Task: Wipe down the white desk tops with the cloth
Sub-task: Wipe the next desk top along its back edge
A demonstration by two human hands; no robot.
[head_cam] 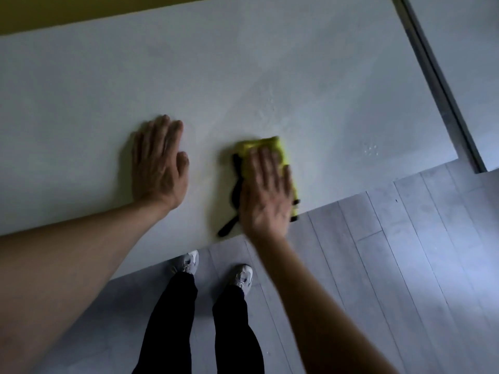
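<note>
A white desk top (pixel 243 76) fills the upper part of the view. My right hand (pixel 266 193) lies flat on a yellow cloth (pixel 272 145) with black trim, pressing it onto the desk close to the front edge. The cloth's far end sticks out beyond my fingers, and the hand is blurred. My left hand (pixel 159 163) rests palm down on the bare desk to the left of the cloth, fingers together, holding nothing. Small wet droplets (pixel 370 151) and faint damp streaks show on the desk at the right.
A second white desk top (pixel 464 49) sits at the far right, separated by a dark gap with a metal rail (pixel 442 87). Below the front edge lie grey floor planks (pixel 405 252), my dark trousers and light shoes (pixel 213 268). A yellow wall strip (pixel 54 12) runs behind.
</note>
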